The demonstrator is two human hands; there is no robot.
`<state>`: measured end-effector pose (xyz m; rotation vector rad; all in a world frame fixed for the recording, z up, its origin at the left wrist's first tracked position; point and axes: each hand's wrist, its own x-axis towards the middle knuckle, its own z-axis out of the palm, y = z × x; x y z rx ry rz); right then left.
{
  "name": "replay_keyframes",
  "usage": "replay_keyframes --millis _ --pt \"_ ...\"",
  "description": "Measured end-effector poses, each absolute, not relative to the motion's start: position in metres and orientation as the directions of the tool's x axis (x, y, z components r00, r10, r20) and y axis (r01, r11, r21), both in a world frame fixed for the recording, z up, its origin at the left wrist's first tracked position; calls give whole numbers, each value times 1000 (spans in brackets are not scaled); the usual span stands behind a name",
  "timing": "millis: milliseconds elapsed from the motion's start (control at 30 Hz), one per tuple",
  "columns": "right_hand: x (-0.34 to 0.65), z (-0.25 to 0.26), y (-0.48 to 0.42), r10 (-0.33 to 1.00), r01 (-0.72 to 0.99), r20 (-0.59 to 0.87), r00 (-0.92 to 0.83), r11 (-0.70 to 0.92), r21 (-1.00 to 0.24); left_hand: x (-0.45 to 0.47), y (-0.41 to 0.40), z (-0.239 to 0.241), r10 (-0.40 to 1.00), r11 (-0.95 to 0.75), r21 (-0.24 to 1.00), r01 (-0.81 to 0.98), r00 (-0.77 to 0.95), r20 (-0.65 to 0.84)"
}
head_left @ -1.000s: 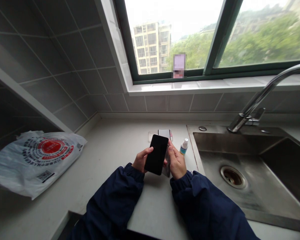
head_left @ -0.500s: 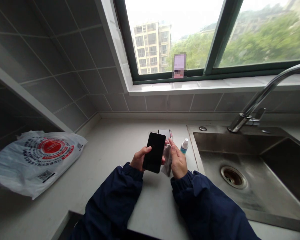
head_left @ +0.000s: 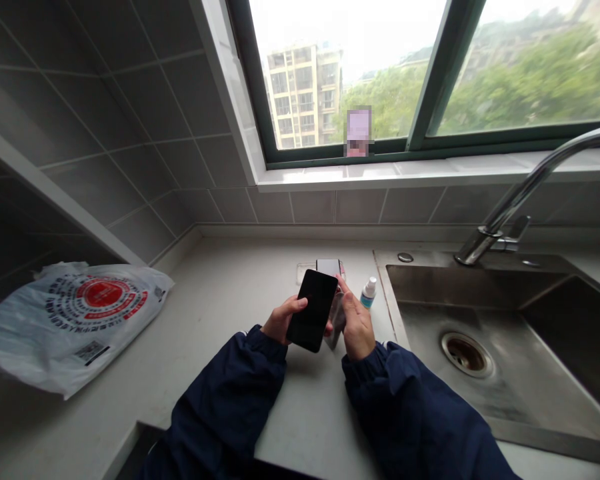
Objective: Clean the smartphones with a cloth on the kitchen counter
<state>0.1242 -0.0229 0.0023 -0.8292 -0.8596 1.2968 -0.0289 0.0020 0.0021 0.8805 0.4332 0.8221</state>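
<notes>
My left hand (head_left: 286, 317) grips a black smartphone (head_left: 312, 311) by its left side, thumb on the dark screen and fingertips showing at the right edge. Close beside it, my right hand (head_left: 356, 323) is closed on a greyish cloth (head_left: 337, 320) that hangs down behind the phone's right edge; part of the cloth is hidden. Past the phone's top edge lies a second phone-like item (head_left: 329, 266) with a pale face, partly covered. A clear case-like piece (head_left: 305, 272) lies at its left. Just right of my right hand stands a small white bottle (head_left: 369, 292) with a blue-green label.
A white plastic bag (head_left: 80, 320) with red print rests on the counter (head_left: 220, 287) at the left. To the right are a steel sink (head_left: 395, 313) and a chrome faucet (head_left: 510, 200). A window (head_left: 350, 80) rises behind the counter.
The black phone has shifted slightly right and down, closer to my right hand, and now covers more of the cloth. More of the clear piece behind it shows.
</notes>
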Motion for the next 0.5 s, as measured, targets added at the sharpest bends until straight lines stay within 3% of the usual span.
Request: replay_keyframes --millis 500 --pt "124 10 -23 981 -373 67 182 132 -918 -31 3 3 741 377 826 -419 671 2"
